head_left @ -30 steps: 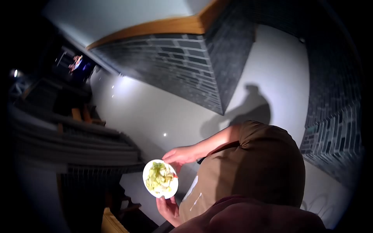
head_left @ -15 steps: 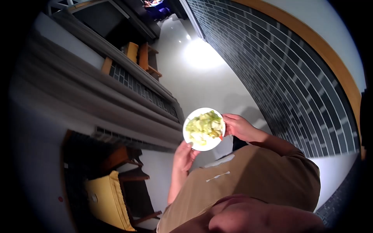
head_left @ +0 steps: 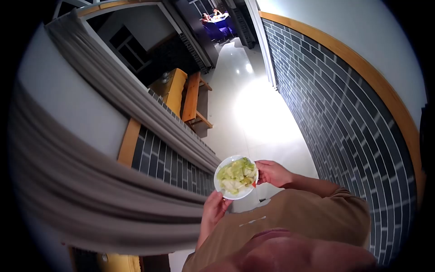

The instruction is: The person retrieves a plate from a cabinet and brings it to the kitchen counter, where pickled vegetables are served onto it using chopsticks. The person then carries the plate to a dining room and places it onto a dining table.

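A round white plate (head_left: pixel 219 187) is held in front of my chest between both hands. Pale green chopped vegetable, which looks like cabbage (head_left: pixel 236 171), lies heaped on it, with a small red piece (head_left: pixel 254 184) near the right rim. My left hand (head_left: pixel 215 208) grips the lower left rim, its thumb on the edge. On the right side, my right hand (head_left: pixel 273 173) is closed on the rim; its fingers beneath are partly hidden.
Grey curtains (head_left: pixel 108 86) hang along the left. A dark brick wall (head_left: pixel 335 113) runs along the right. Ahead, the corridor floor (head_left: pixel 222 90) leads past a wooden bench (head_left: pixel 192 97) and yellow-covered table (head_left: pixel 176 93) to people (head_left: pixel 213 16) at a far table (head_left: pixel 219 19).
I have moved forward along the corridor, and the view has tilted up. The bench and far table show more fully, and the near-left yellow table has slid mostly out of view. Both hands still hold the plate.
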{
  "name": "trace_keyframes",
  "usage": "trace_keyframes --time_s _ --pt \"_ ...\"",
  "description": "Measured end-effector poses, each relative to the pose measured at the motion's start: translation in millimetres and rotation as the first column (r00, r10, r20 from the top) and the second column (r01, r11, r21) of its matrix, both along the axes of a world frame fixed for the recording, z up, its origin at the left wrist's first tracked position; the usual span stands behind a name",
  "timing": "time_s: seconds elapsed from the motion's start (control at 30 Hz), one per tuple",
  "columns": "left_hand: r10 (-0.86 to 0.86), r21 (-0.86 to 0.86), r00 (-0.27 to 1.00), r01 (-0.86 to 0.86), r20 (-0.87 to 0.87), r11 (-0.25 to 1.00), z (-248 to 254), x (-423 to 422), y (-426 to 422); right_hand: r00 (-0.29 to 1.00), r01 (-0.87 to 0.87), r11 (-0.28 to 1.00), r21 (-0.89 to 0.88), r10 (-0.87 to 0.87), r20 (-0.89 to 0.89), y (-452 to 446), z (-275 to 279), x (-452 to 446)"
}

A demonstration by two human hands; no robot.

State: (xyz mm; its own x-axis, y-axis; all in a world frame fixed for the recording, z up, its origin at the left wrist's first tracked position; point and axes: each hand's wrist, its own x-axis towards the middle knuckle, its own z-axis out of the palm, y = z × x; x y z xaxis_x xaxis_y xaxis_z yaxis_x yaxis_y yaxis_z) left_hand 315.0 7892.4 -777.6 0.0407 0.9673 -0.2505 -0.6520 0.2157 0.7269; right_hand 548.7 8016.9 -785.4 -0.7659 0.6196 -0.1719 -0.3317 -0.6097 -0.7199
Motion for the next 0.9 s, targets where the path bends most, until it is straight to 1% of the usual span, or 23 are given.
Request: trace_keyframes --time_s 0.1,0.13,0.2,0.23,0.27,0.3,0.37,0.43,0.53,0.63,0.67,0.7,0.77,0.8,0.9 --pt "0.044 -0.053 0.998 -0.046 -0.038 0.998 -20.8 -49.7 95.7 0.998 -0.031 0.999 0.029 0.03 0.05 100.4 -9.5 -51.7" --pt "0.023 -0.054 0.997 -0.027 -0.077 0.998 -27.2 -62.5 137.1 0.999 -0.03 0.999 0.041 0.029 0.039 139.4 -14.2 -62.4" --pt "-0.012 -0.043 0.994 0.007 -0.113 0.999 -45.9 -75.3 216.8 0.999 0.001 1.0 0.014 -0.002 0.052 214.3 -47.1 -75.6" --pt "-0.03 -0.029 0.992 0.027 -0.126 0.999 -44.8 -86.4 256.1 0.998 0.019 1.0 0.011 -0.019 0.065 252.6 -50.3 -85.1" --pt "-0.076 0.015 0.995 0.077 -0.064 0.997 -49.6 -94.5 297.9 0.998 0.05 0.998 0.026 -0.051 0.041 285.8 -51.9 -90.4" --pt "-0.111 0.008 0.99 0.112 -0.085 0.994 -50.6 -103.0 341.0 0.994 0.086 0.996 0.01 -0.087 0.064 322.8 -48.7 -95.6" --pt "-0.184 -0.019 0.974 0.183 -0.131 0.983 -36.9 -115.1 424.2 0.982 0.163 0.986 -0.033 -0.159 0.106 388.2 -31.2 -100.2" --pt "-0.252 -0.012 0.961 0.252 -0.116 0.968 -23.7 -114.9 518.0 0.974 0.217 0.976 -0.026 -0.214 0.077 468.6 -23.8 -94.7" --pt "-0.368 -0.006 0.927 0.368 -0.069 0.93 -41.0 -119.7 630.4 0.954 0.295 0.955 0.007 -0.295 0.056 561.9 -49.0 -89.3" --pt "-0.417 0.048 0.909 0.418 -0.028 0.907 -61.4 -126.8 726.2 0.939 0.341 0.94 -0.021 -0.34 0.057 644.0 -67.3 -97.3" --pt "-0.394 -0.01 0.914 0.395 -0.1 0.918 -50.7 -122.9 786.5 0.933 0.359 0.932 -0.051 -0.359 0.01 702.6 -70.8 -94.5" --pt "-0.384 -0.011 0.919 0.384 -0.086 0.923 -59.8 -118.6 826.3 0.917 0.4 0.917 -0.011 -0.4 0.009 739.4 -74.9 -93.1" --pt "-0.355 -0.042 0.931 0.353 -0.081 0.935 -69.5 -122.6 900.8 0.932 0.363 0.932 -0.004 -0.363 -0.013 816.8 -79.4 -97.6" --pt "-0.326 -0.034 0.942 0.324 -0.081 0.945 -67.3 -125.1 934.6 0.93 0.368 0.93 -0.015 -0.368 0.001 855.3 -83.9 -103.9" --pt "-0.229 -0.038 0.966 0.226 -0.121 0.973 -48.6 -142.7 1027.2 0.959 0.281 0.96 0.002 -0.281 0.03 967.8 -82.2 -125.6"
